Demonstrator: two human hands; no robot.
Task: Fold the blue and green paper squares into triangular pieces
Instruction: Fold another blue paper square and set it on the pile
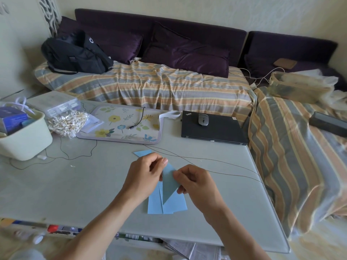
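A blue paper piece folded into a long triangle (169, 182) is held up above the table between both hands. My left hand (144, 175) pinches its upper left edge, and my right hand (195, 182) pinches its right edge. Under the hands, a few flat blue paper sheets (165, 205) lie overlapped on the grey table (75, 184). Another folded blue piece (142, 152) lies on the table just beyond my left hand. No green paper is in view.
A closed black laptop (212, 128) with a mouse (203, 119) sits at the back right. A floral mat (122, 124), a bag of cotton swabs (67, 122) and a pale bin (24, 136) stand at the back left. Thin black cables (206, 160) cross the table.
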